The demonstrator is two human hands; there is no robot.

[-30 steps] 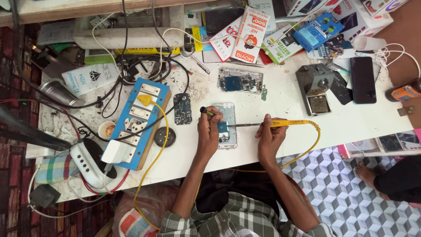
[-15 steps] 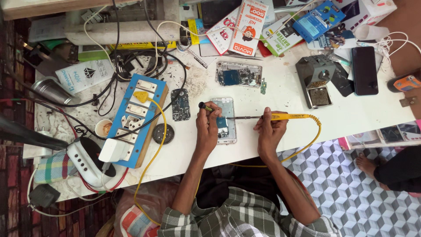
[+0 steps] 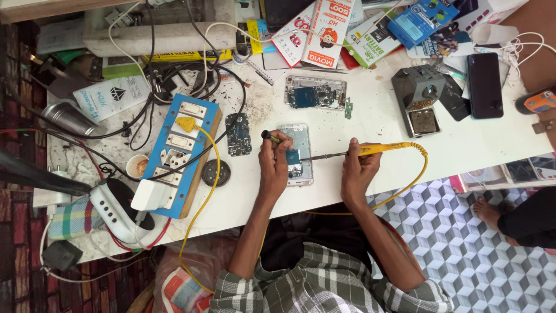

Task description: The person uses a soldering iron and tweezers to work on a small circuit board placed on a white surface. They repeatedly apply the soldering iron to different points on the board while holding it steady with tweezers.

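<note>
An opened phone body point(image 3: 300, 139) lies flat on the white table point(image 3: 370, 124), its blue circuit board exposed. My left hand point(image 3: 274, 164) rests on its left edge and grips a thin tool with a dark handle point(image 3: 268, 136) over the board. My right hand point(image 3: 357, 170) holds a yellow soldering iron point(image 3: 376, 149); its metal tip reaches left to the board near the phone's lower middle. The iron's yellow cord point(image 3: 421, 168) loops off the table edge.
A blue power strip point(image 3: 184, 152) with a yellow plug lies left, beside a loose circuit board point(image 3: 238, 134) and a round black disc point(image 3: 216, 172). Another opened phone point(image 3: 314, 93), a soldering stand point(image 3: 419, 99) and a black phone point(image 3: 484, 85) sit behind. Another person's foot point(image 3: 487, 211) shows at right.
Both hands stay on the opened phone; the iron's tip remains at the board. The view has shifted slightly, nothing else has moved.
</note>
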